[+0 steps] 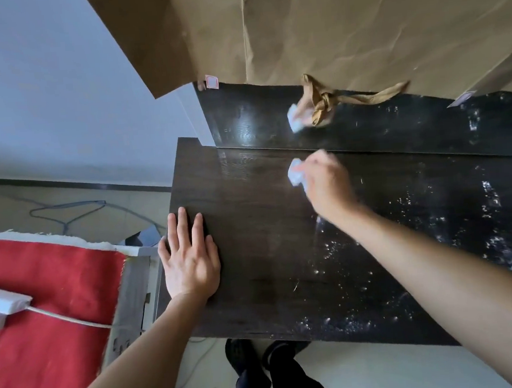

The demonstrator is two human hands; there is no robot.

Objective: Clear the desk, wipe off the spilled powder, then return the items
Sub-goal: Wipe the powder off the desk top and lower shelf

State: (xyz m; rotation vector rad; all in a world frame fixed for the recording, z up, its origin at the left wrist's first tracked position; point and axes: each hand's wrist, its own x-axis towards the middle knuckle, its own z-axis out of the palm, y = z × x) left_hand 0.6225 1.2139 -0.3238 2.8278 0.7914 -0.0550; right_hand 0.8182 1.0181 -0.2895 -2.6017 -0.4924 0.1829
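A dark wooden desk (253,249) fills the middle of the view. White powder (494,236) speckles its right half, while the left half looks wiped. My right hand (327,185) grips a crumpled white tissue (296,175) and holds it against the desk near the back edge. My left hand (189,257) lies flat with straight fingers on the desk's left edge. A glossy dark back panel (396,121) mirrors the hand and tissue.
Brown paper (327,29) with a knotted ribbon (327,99) hangs over the back panel. At the left lie a red cloth (42,302), a white adapter (0,309) with its cable, and a grey cable on the floor (66,211). My feet (261,355) stand under the front edge.
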